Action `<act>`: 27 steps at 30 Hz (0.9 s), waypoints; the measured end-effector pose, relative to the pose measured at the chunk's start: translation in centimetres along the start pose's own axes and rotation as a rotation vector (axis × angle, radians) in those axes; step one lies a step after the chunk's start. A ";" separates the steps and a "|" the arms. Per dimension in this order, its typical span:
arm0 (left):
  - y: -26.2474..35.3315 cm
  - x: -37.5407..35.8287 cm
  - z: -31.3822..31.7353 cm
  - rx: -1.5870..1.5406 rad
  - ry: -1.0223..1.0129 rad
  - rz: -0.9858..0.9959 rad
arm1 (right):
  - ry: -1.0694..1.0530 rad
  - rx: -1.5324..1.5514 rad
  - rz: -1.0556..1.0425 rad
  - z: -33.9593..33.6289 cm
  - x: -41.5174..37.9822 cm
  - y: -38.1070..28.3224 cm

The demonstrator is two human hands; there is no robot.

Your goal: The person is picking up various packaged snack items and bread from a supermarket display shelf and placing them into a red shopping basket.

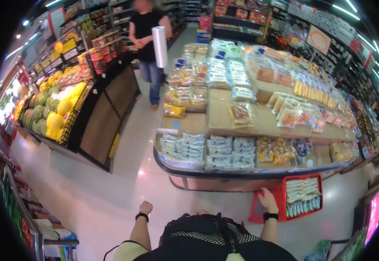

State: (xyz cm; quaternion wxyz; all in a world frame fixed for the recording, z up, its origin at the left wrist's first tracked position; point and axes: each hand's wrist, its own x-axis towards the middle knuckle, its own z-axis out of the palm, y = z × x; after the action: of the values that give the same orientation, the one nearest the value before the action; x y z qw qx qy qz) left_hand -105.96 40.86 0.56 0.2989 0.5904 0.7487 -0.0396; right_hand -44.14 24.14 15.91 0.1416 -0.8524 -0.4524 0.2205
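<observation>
My right hand grips the near rim of a red plastic crate that holds several packaged goods. The crate rests low against the front of a wooden display island. My left hand hangs free over the floor with its fingers curled closed and nothing in it. Both wrists wear black bands.
The island carries several bagged breads and snacks. A person in a black top and jeans stands in the aisle beyond, beside a roll of plastic bags. A produce stand with melons lines the left. Shelves fill the right wall.
</observation>
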 end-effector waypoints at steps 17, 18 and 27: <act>39.3 -4.5 -3.4 0.273 0.419 1.140 | -0.347 0.221 0.409 1.2 0.1 8.9; 40.5 -4.0 -2.7 0.296 0.391 1.156 | -0.054 0.206 0.238 0.8 1.1 8.5; 41.7 -2.5 0.6 0.285 0.502 1.110 | 0.451 -0.019 -0.380 -1.9 12.1 -1.3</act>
State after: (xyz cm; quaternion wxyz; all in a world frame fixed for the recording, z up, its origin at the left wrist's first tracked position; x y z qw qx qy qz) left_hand -67.55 51.00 13.54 0.0080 0.9167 0.3654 0.1618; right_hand -38.14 34.90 15.08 0.2694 -0.7811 -0.5632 -0.0093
